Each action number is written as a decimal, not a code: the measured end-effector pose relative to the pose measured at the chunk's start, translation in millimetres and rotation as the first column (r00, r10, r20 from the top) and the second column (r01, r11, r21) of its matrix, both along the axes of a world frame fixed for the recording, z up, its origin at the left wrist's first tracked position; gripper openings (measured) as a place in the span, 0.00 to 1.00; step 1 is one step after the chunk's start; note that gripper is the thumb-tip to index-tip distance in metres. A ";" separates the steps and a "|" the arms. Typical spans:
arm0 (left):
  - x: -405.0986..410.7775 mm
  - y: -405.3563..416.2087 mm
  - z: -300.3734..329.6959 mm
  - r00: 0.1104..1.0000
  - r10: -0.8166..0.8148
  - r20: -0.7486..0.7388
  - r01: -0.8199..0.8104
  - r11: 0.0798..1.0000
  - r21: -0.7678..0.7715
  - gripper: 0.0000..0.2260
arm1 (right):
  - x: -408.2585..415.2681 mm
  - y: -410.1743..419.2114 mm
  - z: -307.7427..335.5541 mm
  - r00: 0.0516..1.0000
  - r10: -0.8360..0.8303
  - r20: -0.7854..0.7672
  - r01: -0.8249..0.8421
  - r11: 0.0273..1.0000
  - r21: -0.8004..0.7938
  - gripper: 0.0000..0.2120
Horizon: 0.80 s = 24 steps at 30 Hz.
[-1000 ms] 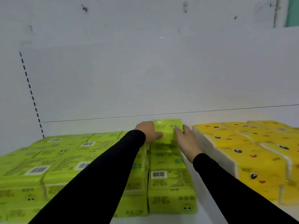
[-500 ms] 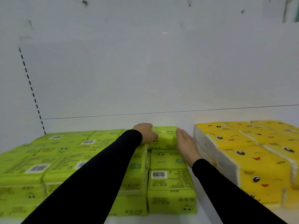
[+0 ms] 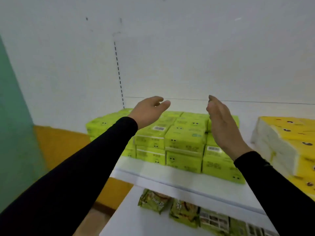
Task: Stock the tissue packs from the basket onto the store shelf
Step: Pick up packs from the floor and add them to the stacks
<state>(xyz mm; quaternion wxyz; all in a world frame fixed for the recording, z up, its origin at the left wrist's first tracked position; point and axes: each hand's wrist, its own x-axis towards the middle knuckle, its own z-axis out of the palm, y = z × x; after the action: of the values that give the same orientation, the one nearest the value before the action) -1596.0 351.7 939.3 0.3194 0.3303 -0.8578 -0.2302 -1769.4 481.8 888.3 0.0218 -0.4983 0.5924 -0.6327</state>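
I see the green tissue packs stacked in a tidy block on the white shelf, each lime wrapper printed with small faces and barcodes. They sit below and between my two hands. My left hand and right hand hover above the block, each grip loosely spread and holding nothing.

Two empty hands, left and right, above green tissue packs

above green packs: free | right: yellow packs block | between: bare shelf
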 end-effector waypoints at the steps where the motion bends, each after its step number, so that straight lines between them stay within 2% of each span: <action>1: 21.8 5.2 -5.0 0.999 0.030 -0.030 -0.029 0.999 0.021 0.25 | 16.7 -2.7 0.9 1.000 0.023 0.003 -0.023 1.000 -0.017 0.30; 7: 165.6 34.9 -46.7 0.980 0.186 -0.075 -0.174 0.975 0.141 0.25 | 131.7 -10.6 -16.9 0.969 0.248 0.023 -0.248 0.968 0.021 0.38; 12: 292.3 57.6 -84.7 0.952 0.292 -0.090 -0.263 0.933 0.245 0.26 | 241.1 -13.3 -58.3 0.911 0.410 0.040 -0.412 0.902 0.129 0.39; 18: 463.6 68.3 -150.8 0.904 0.422 -0.072 -0.375 0.861 0.342 0.25 | 401.1 -30.8 -133.6 0.847 0.507 0.162 -0.532 0.797 0.286 0.36; 21: 540.1 64.9 -187.7 0.865 0.500 -0.043 -0.444 0.802 0.399 0.25 | 472.6 -42.8 -169.5 0.824 0.548 0.144 -0.556 0.735 0.388 0.40; 24: 593.7 60.6 -218.9 0.839 0.545 0.000 -0.482 0.742 0.467 0.24 | 524.4 -54.8 -197.5 0.800 0.577 0.165 -0.578 0.666 0.471 0.36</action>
<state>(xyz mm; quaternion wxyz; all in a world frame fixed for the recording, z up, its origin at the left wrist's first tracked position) -1002.3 412.3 720.4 0.3433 0.6018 -0.6324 -0.3464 -1245.0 427.1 690.8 0.3494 -0.6360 0.5465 -0.4181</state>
